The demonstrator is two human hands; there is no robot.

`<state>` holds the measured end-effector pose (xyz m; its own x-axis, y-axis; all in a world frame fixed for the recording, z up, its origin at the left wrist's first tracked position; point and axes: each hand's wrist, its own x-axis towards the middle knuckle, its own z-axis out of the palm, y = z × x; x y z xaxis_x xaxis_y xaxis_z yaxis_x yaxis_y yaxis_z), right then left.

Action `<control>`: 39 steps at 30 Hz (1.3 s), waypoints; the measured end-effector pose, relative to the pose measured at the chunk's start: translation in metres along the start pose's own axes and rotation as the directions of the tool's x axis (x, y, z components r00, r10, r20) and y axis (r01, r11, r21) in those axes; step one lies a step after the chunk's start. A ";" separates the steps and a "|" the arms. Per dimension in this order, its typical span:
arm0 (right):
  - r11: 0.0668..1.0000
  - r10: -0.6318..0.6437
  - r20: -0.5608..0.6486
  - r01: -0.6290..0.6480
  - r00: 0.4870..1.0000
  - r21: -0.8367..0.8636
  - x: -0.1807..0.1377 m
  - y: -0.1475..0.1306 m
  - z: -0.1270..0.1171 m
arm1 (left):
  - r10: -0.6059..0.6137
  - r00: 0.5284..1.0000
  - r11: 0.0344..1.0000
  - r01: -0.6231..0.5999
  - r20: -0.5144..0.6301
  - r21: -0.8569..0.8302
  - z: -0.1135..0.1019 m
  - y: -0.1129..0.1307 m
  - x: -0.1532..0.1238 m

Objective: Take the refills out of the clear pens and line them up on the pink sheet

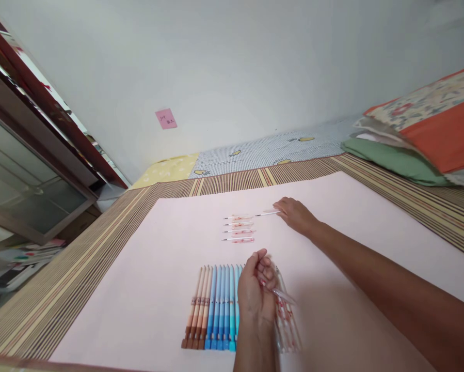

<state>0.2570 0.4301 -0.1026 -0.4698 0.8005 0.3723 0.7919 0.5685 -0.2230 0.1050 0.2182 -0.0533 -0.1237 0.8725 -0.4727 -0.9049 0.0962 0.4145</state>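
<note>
My right hand (pixel 293 213) reaches over the far part of the pink sheet, its fingers pinched on the end of a slim white pen refill (pixel 266 213) with a dark tip. Left of it, several similar refills (pixel 237 232) lie in a short column, with pink and orange patterned pieces beside them. Closer to me, my left hand (pixel 259 281) is curled, palm up, around a clear pen barrel (pixel 282 295) that points to the lower right. Under and beside this hand lies a row of pens: brown ones (pixel 198 310), blue ones (pixel 220 310) and clear patterned ones (pixel 288 323). My left hand hides part of the row.
The pink sheet (pixel 139 289) lies on a striped mat (pixel 73 279). Folded bedding (pixel 429 129) is piled at the back right. A white wall with a pink note (pixel 165 119) stands behind, and a glass-fronted cabinet (pixel 26 175) is at the left.
</note>
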 end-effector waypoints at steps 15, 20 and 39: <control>0.999 0.020 0.013 -0.020 1.000 0.050 0.009 -0.018 0.003 | 0.013 1.000 0.999 -0.012 -0.023 0.040 0.001 0.001 0.001; 0.997 0.023 0.012 -0.023 1.000 0.068 0.008 -0.017 0.002 | -0.001 1.000 1.000 0.001 -0.023 0.009 0.001 0.000 0.001; 0.742 -0.128 0.197 -0.038 0.972 0.670 -0.094 -0.123 -0.088 | 0.144 0.988 0.970 -0.151 -0.052 -0.190 0.000 0.020 -0.001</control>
<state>0.2381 0.2685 -0.0312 -0.6349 0.7427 0.2130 0.3438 0.5184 -0.7829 0.0875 0.2191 -0.0444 -0.2735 0.8511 -0.4482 -0.9366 -0.1295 0.3256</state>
